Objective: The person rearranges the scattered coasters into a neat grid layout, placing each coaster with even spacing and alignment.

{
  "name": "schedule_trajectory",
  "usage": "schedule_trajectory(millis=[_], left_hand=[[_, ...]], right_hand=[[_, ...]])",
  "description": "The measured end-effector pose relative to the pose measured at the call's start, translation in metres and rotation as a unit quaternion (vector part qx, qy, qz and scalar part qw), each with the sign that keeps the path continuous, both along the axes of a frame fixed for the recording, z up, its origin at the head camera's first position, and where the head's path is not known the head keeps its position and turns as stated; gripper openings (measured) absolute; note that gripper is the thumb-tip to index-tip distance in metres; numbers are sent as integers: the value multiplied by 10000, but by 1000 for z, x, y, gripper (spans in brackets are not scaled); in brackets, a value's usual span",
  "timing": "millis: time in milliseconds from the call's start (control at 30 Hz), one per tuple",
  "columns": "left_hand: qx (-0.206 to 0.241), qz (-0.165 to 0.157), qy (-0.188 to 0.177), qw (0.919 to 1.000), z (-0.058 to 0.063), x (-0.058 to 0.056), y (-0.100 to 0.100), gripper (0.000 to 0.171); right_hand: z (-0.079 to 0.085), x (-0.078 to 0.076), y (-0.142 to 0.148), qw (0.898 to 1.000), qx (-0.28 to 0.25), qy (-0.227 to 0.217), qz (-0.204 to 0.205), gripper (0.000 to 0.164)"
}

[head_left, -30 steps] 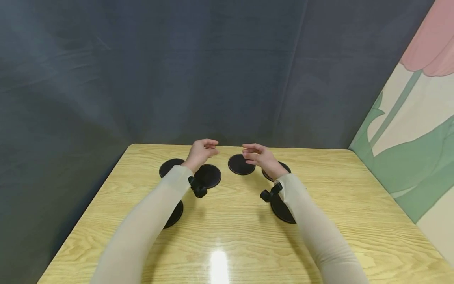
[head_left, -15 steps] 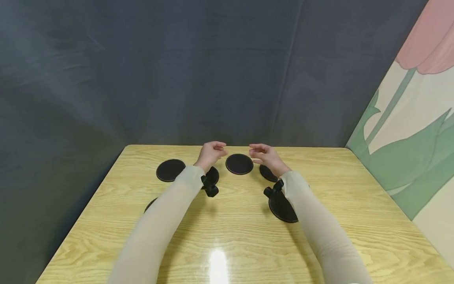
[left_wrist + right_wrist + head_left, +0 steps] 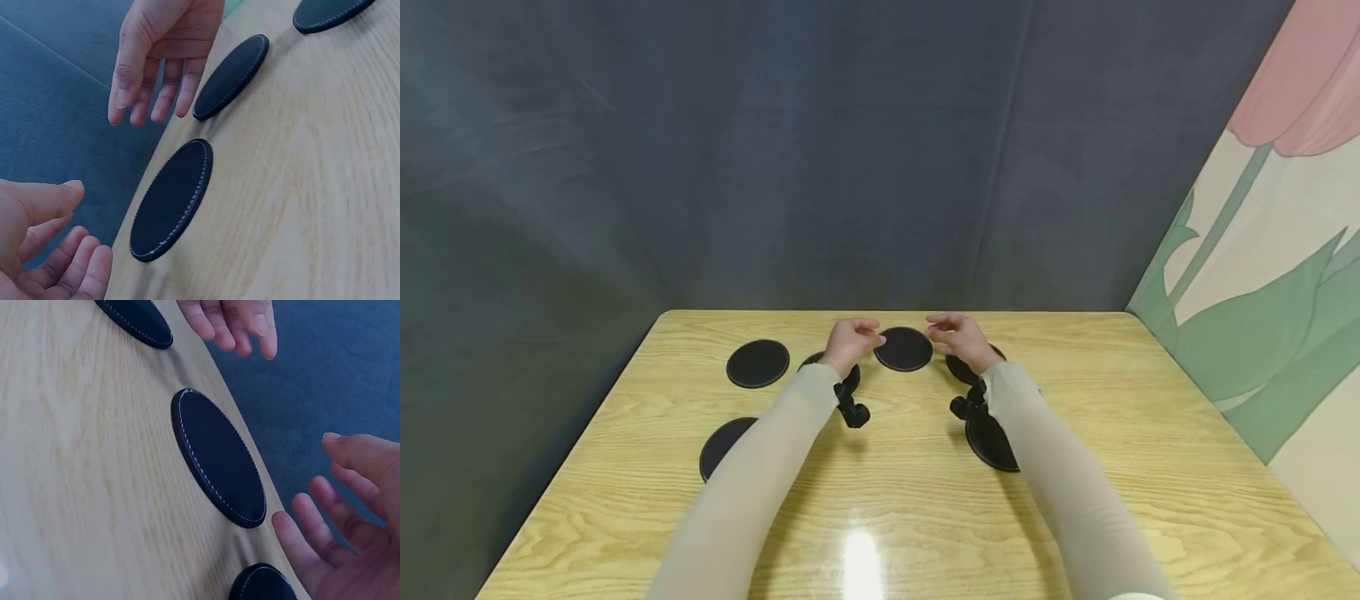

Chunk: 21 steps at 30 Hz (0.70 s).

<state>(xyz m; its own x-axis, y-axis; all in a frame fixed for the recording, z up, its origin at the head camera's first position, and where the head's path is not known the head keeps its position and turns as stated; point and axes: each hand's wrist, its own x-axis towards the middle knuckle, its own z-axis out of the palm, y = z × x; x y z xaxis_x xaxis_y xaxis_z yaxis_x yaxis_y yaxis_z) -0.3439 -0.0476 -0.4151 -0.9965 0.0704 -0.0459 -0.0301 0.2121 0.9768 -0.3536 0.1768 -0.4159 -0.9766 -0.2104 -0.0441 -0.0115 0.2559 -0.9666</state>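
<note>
Near the middle of the far edge of the surface (image 3: 887, 483), the black stitched disc (image 3: 903, 349) lies between the left hand (image 3: 848, 343) and the right hand (image 3: 964, 340). Compared with one second ago, the left hand has come closer to this disc, and the gap between both hands became narrower. On the surface, the disc seems to keep its place. On each hand the thumb and the fingers (image 3: 97, 272) are apart, loosely bent, and hold nothing; the wrist views show no grip on the disc. So, as a judgement, both sides of it are now attended, but nothing is taken yet. Five other discs (image 3: 757, 363) lie toward the left and right edges
</note>
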Motion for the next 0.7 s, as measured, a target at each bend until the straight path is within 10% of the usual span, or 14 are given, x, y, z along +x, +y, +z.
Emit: schedule_trajectory(millis=[700], left_hand=[[-400, 250, -306, 9984, -18, 1, 8, 46]], right_hand=[[-9, -4, -7, 9957, 468, -748, -292, 51]])
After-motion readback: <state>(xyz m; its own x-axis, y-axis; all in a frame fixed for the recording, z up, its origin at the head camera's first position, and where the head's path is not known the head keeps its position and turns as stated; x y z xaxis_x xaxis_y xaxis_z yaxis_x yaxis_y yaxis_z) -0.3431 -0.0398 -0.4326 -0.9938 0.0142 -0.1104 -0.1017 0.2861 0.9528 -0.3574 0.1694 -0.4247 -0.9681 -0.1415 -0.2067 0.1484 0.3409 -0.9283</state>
